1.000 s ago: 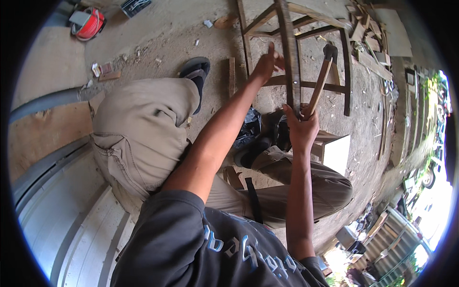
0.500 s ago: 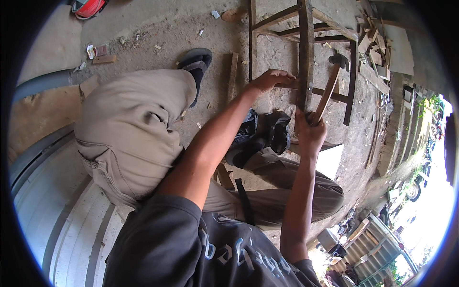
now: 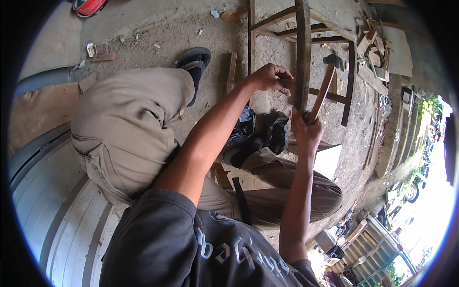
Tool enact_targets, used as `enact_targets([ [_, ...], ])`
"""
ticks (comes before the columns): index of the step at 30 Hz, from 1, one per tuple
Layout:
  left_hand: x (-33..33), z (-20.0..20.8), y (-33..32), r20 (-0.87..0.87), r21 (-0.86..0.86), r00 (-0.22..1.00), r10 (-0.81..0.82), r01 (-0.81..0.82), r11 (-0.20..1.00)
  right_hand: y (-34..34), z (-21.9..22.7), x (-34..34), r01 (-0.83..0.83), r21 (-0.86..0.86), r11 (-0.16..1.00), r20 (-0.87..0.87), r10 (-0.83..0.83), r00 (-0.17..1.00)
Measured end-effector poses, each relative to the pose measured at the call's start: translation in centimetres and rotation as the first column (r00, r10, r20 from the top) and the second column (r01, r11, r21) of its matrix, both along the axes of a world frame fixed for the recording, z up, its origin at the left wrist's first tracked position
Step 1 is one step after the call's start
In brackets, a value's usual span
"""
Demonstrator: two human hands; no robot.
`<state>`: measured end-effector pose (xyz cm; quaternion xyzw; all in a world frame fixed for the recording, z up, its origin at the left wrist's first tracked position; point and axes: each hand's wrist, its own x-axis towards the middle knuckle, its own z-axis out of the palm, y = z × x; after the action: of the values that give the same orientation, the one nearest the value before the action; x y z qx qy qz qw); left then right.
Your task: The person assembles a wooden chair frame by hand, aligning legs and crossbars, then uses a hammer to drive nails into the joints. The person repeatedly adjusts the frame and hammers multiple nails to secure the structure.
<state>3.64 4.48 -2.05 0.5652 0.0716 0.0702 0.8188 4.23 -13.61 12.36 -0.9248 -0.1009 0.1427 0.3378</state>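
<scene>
My right hand [image 3: 307,130] is wrapped round the wooden handle of a hammer [image 3: 323,92]. The hammer's dark head [image 3: 333,60] points away from me, right of a wooden leg of the frame. That leg belongs to a chair-like or stool-like wooden frame [image 3: 302,48] with several rails, standing on the floor. My left hand [image 3: 271,79] is just left of the same leg, its thumb and fingers parted, with nothing visible between them. Whether its fingertips touch the wood, I cannot tell.
Wood scraps [image 3: 374,45] are piled at the far right. A loose wooden strip [image 3: 232,71] lies left of the frame. Black plastic-like material [image 3: 276,134] sits by my foot, and a white sheet [image 3: 328,161] beside my knee. A red object [image 3: 89,6] is at the far left.
My left hand has come off the frame's crosspiece and its fingers have parted. My right hand and the hammer have shifted slightly left and nearer to me.
</scene>
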Motion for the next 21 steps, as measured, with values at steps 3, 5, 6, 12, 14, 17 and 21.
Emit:
enact_targets([
  [3,0.1,-0.5,0.1,0.012,0.048,1.000,-0.014,0.013,0.999,0.2,-0.2,-0.4,0.025,0.009,1.000,-0.035,-0.025,0.999],
  [5,0.1,-0.2,0.2,0.028,0.168,0.999,-0.039,0.033,0.985,0.4,0.4,-0.6,0.029,0.047,0.998,-0.090,-0.025,0.996],
  [6,0.2,0.0,0.2,0.048,0.269,0.998,-0.045,0.030,0.963,0.3,0.3,-0.5,0.023,0.054,0.998,-0.080,-0.018,0.997],
  [12,0.2,0.5,-1.9,0.065,0.404,0.994,0.086,-0.105,0.909,0.2,0.1,-0.3,-0.011,0.097,0.995,-0.081,0.019,0.997],
  [14,-0.1,1.3,-1.6,-0.005,0.417,0.999,0.032,-0.027,0.908,-0.6,-1.4,-0.2,-0.011,0.112,0.994,-0.028,0.015,0.999],
  [17,-0.4,0.3,-1.9,0.041,0.370,0.996,0.081,-0.091,0.924,0.3,-0.6,-1.0,-0.031,0.087,0.996,-0.035,0.034,0.999],
  [21,-0.5,0.6,-2.0,-0.015,0.438,0.996,0.092,-0.076,0.896,0.1,-0.7,-1.0,-0.015,0.098,0.995,-0.069,0.022,0.997],
])
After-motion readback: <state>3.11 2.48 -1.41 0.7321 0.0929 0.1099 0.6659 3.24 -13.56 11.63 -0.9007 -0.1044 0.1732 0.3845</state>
